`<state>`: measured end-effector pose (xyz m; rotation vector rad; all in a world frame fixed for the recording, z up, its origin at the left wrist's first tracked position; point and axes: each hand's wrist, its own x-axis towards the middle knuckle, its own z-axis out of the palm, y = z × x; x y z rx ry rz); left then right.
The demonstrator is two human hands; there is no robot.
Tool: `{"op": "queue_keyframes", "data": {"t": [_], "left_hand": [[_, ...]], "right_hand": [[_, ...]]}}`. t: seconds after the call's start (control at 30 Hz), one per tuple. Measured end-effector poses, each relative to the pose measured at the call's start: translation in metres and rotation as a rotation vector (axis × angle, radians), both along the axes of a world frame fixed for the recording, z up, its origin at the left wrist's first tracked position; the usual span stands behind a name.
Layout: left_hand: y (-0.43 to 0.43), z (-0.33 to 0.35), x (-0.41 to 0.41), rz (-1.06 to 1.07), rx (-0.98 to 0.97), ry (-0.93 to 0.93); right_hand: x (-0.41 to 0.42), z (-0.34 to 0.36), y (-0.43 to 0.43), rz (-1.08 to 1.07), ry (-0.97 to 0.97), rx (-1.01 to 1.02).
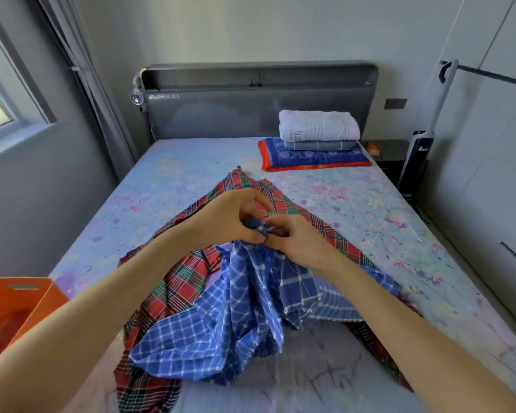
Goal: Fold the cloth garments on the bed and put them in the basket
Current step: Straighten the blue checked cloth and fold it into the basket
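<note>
A blue checked cloth (236, 317) hangs bunched above the bed, its lower part trailing on the sheet. My left hand (230, 219) and my right hand (298, 239) meet at its top edge, and each pinches the fabric there. Under it a red and green tartan cloth (176, 287) lies spread and crumpled across the middle of the bed. An orange basket (15, 308) stands at the left edge of the bed, partly cut off by the frame.
The bed (385, 210) has a pale floral sheet. Near the grey headboard (251, 114), a stack of folded cloths (316, 141) rests at the back right. A window and curtain are on the left, a nightstand and upright vacuum on the right.
</note>
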<state>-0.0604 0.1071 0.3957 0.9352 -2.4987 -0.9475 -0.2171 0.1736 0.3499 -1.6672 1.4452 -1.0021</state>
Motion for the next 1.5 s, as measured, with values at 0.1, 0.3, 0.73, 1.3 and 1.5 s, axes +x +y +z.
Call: {"op": "queue_keyframes", "data": {"t": [0.1, 0.3, 0.73, 1.3, 1.5], "left_hand": [[0.004, 0.001, 0.017, 0.039, -0.045, -0.013], [0.012, -0.011, 0.036, 0.437, -0.295, -0.138], [-0.004, -0.036, 0.1, 0.523, -0.209, -0.28], [0.003, -0.001, 0.069, 0.393, 0.753, 0.541], [-0.014, -0.007, 0.052, 0.471, 0.272, 0.358]], "right_hand": [[0.013, 0.0, -0.002, 0.032, -0.014, 0.045], [0.024, 0.003, -0.011, -0.21, 0.165, -0.187], [-0.035, 0.011, -0.043, -0.645, 0.114, -0.192], [-0.072, -0.005, -0.073, -0.828, 0.027, 0.094], [-0.054, 0.008, -0.042, -0.546, -0.159, 0.11]]}}
